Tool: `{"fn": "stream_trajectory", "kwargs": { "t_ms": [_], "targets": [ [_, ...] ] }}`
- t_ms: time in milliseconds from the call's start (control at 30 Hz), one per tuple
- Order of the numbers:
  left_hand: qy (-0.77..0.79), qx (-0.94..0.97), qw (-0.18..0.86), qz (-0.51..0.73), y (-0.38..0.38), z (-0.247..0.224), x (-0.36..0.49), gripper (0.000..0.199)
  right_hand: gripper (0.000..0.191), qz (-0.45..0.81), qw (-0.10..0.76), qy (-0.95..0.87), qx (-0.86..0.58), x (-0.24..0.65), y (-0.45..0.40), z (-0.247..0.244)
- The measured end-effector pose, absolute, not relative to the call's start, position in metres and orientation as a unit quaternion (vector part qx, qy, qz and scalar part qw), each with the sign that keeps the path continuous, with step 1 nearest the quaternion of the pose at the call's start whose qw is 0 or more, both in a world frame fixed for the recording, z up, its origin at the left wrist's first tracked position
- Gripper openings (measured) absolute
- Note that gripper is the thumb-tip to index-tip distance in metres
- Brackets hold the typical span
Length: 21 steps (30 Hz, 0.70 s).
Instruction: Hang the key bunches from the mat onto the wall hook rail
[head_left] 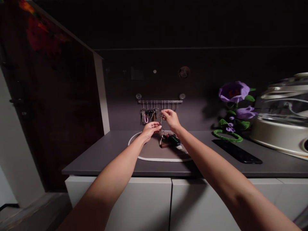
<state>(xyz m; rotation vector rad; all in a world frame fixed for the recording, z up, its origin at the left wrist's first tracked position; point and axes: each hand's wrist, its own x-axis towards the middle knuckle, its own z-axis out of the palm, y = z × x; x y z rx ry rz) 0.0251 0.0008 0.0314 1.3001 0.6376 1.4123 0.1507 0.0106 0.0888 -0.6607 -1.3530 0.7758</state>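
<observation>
In the head view both my hands meet above an oval mat, just in front of a hook rail on the wall. My right hand pinches the upper end of a small metal keychain. Lower and to the left, my left hand has its fingers closed on the same keychain, which hangs between them. Several bunches of keys and a pink loop hang from the rail's left hooks. Below my hands, a dark key fob and a brown piece lie on the mat.
A black phone-like slab lies on the grey counter, at the right. Behind it stand purple fabric flowers with a green ring base. A cream appliance with a clear cover is at far right. White cabinets are below.
</observation>
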Motion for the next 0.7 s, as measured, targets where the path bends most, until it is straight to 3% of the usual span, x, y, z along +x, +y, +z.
{"fn": "stream_trajectory", "kwargs": {
  "t_ms": [433, 700],
  "targets": [
    [0.240, 0.538, 0.561, 0.581, -0.005, 0.038, 0.023, 0.023, 0.011, 0.371, 0.708, -0.511, -0.318, 0.159, 0.012, 0.077],
    [0.213, 0.505, 0.640, 0.538, -0.008, 0.041, 0.018, 0.012, 0.013, 0.389, 0.675, -0.535, -0.328, 0.165, 0.012, 0.068]
  ]
}}
